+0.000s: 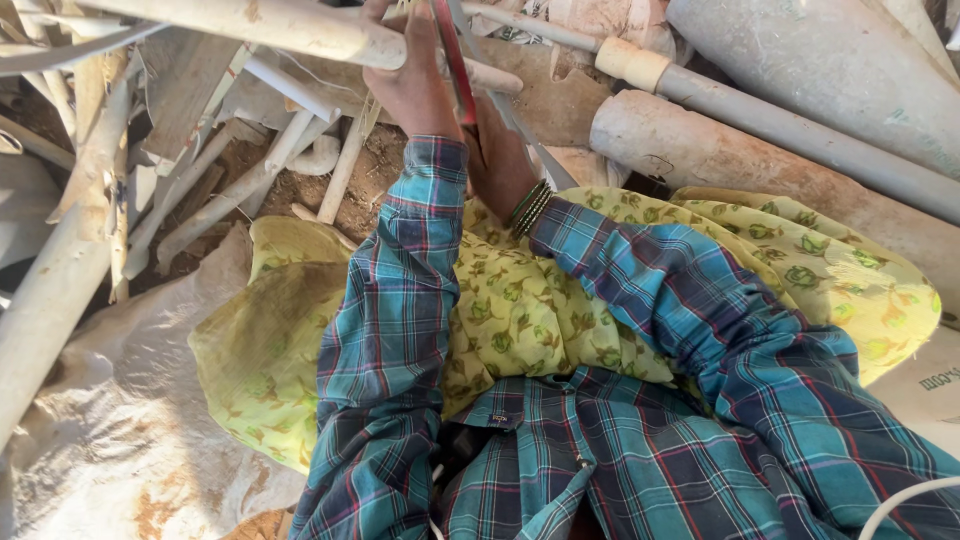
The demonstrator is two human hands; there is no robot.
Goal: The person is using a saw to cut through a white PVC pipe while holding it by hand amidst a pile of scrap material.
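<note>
A person is sitting among a heap of dusty white plastic pipes, seen from above by a camera on their head. Both arms, in teal and red plaid sleeves, are reaching away from the body toward the far middle of the scene.

The left hand [415, 85] is lying against a thick white pipe [300, 30] that is running across the far edge; its fingers are curling over the pipe's far side, so how tightly they are closing cannot be told. The right hand [500, 160], just beside it on the right, is wearing green bangles [530, 207] at the wrist and is closing around the handle end of a red-framed saw [455, 60]. The saw is pointing away from the body, its frame passing between the two hands and meeting the thick pipe at the far edge.

A yellow-green flowered cloth [520, 310] is draping over the lap beneath the forearms. Large grey pipes [800, 140] are lying at the far right, one with a cream coupling [630, 62]. Thin broken pipe pieces [230, 190] are lying scattered over brown earth at the far left. A white woven sack [120, 430] is spreading over the near left.
</note>
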